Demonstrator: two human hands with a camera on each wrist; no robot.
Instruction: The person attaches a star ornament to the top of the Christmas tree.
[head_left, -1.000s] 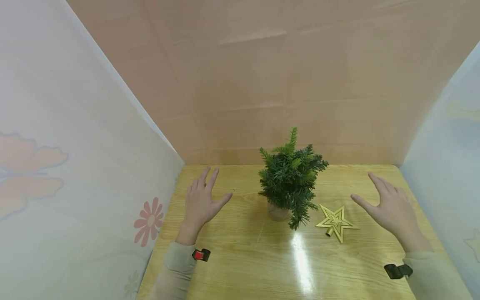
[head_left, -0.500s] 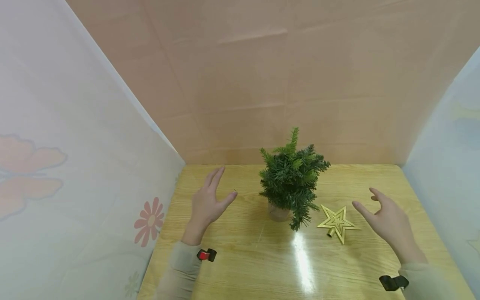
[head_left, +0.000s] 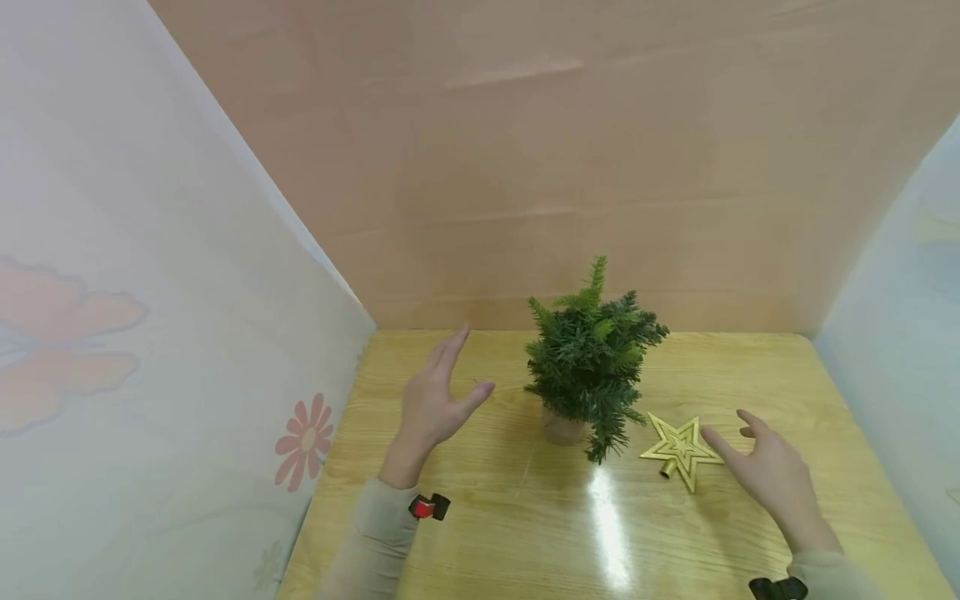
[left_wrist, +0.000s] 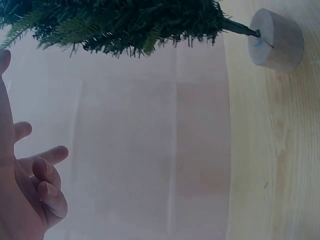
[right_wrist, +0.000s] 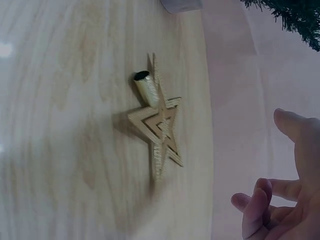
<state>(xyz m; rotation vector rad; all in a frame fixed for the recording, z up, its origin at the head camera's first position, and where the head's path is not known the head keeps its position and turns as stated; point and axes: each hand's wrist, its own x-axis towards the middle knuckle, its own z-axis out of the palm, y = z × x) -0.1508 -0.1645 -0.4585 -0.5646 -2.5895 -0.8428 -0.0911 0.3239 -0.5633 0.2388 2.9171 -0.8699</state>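
A small green artificial tree point(head_left: 588, 358) stands upright on a round wooden base point(head_left: 562, 427), which the left wrist view shows as a pale disc point(left_wrist: 282, 42). To the tree's right, a gold star point(head_left: 681, 450) with a short hollow tube point(right_wrist: 146, 90) lies on the table. My left hand point(head_left: 437, 407) hovers left of the tree, thumb spread from the fingers, holding nothing. Just right of the star, my right hand point(head_left: 772, 475) is held above the table, thumb and index finger apart, other fingers partly bent, nothing in it.
The wooden table point(head_left: 480, 533) meets a tan backdrop point(head_left: 480, 183) behind the tree. A pale wall with printed flowers point(head_left: 187, 317) stands at the left, another pale wall point(head_left: 900, 275) at the right. Both wrists wear black straps.
My left hand has moved right, closer to the tree. My right hand has come down and left toward the star, its fingers more bent than before. The tree and star keep their places on the table.
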